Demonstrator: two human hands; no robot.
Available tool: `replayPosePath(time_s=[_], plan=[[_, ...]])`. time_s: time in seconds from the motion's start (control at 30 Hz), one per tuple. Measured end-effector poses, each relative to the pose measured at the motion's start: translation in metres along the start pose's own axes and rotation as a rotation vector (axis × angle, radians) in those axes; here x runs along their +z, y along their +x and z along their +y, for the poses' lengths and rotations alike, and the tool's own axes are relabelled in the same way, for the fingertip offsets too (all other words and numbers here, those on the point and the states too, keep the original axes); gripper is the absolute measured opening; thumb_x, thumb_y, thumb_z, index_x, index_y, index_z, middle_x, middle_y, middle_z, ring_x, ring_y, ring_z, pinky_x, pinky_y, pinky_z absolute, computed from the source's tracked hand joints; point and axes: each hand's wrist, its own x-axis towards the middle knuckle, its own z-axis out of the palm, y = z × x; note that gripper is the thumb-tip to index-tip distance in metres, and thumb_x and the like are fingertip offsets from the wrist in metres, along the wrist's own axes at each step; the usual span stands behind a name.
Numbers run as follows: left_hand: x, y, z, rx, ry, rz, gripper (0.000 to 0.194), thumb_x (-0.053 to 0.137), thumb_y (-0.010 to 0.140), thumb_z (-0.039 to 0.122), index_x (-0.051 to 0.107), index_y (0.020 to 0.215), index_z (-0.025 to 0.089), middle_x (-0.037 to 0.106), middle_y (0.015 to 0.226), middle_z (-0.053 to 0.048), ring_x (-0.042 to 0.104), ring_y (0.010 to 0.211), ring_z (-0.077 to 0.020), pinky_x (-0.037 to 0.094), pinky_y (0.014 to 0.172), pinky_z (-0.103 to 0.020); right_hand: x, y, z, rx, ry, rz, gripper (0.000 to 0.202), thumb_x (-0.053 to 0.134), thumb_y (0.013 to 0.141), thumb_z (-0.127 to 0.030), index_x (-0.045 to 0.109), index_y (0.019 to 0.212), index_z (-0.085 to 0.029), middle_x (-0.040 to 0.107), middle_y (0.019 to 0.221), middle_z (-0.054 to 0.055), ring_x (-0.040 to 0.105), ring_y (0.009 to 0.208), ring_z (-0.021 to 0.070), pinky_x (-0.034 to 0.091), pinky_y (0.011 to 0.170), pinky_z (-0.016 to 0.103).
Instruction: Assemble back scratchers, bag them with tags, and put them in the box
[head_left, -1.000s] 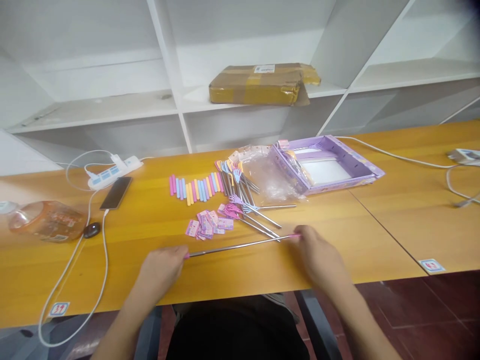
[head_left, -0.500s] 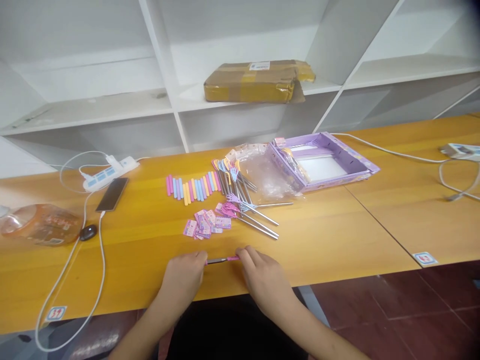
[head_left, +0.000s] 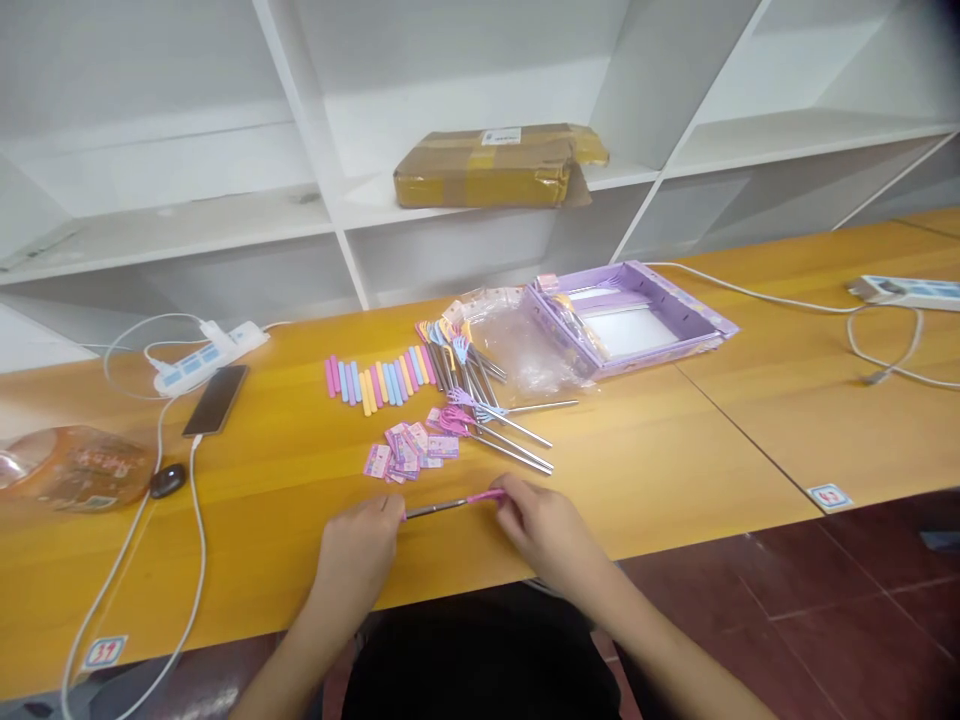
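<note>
Between my two hands, close to the table's front edge, stretches a thin telescopic back scratcher (head_left: pixel 437 508) with a metal rod and pink ends. My left hand (head_left: pixel 358 550) is closed around its left end, hiding most of the grip there. With its fingers pinched, my right hand (head_left: pixel 551 530) holds the pink right end. Just beyond lies a pile of similar back scratchers (head_left: pixel 469 375) with hand-shaped heads in pink, purple, blue and yellow. To their left is a row of coloured handle sleeves (head_left: pixel 382 382). Small printed cards (head_left: pixel 405 450) lie heaped in front of the row.
At the back right sits an open purple box (head_left: pixel 645 345) beside crumpled clear plastic (head_left: pixel 517 335). A phone (head_left: pixel 216 400), power strip (head_left: pixel 212 358), cables and an orange bag (head_left: pixel 82 468) occupy the left. A taped carton (head_left: pixel 487 172) rests on the shelf.
My hands have moved apart, the right one shifting rightward, and more of the metal rod and pink end shows between them. The whole view has shifted slightly.
</note>
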Motion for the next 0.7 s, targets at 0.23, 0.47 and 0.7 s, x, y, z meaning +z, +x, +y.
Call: replayPosePath(time_s=[0.23,0.47,0.7], plan=[[0.003,-0.009,-0.076,-0.005,0.162,0.220,0.032,0.050,0.101,0.015,0.072,0.078,0.021,0.074,0.074,-0.007,0.070,0.070,-0.0247,0.032,0.060,-0.033,-0.060,-0.004,0.075,0.311,0.043,0.258,0.024,0.052,0.093,-0.034,0.074,0.091,-0.023,0.065,0.060,-0.002,0.056,0.049,0.0156,0.039,0.054,0.027],[0.003,-0.023,-0.126,0.057,0.268,0.436,0.030,0.052,0.091,0.010,0.066,0.066,0.021,0.065,0.062,-0.004,0.063,0.061,-0.0222,0.032,0.062,-0.034,-0.113,-0.032,0.124,0.603,-0.107,0.453,0.021,0.059,0.080,-0.037,0.075,0.088,-0.026,0.072,0.063,0.005,0.071,0.063,0.0242,0.045,0.062,0.034],[-0.002,-0.037,-0.151,0.223,0.306,0.526,0.031,0.052,0.093,0.006,0.061,0.066,0.021,0.062,0.063,-0.002,0.061,0.063,-0.0204,0.034,0.063,-0.034,-0.141,-0.053,0.147,0.755,-0.124,0.509,0.023,0.060,0.069,-0.037,0.076,0.084,-0.030,0.076,0.071,0.008,0.074,0.070,0.0259,0.049,0.069,0.038]])
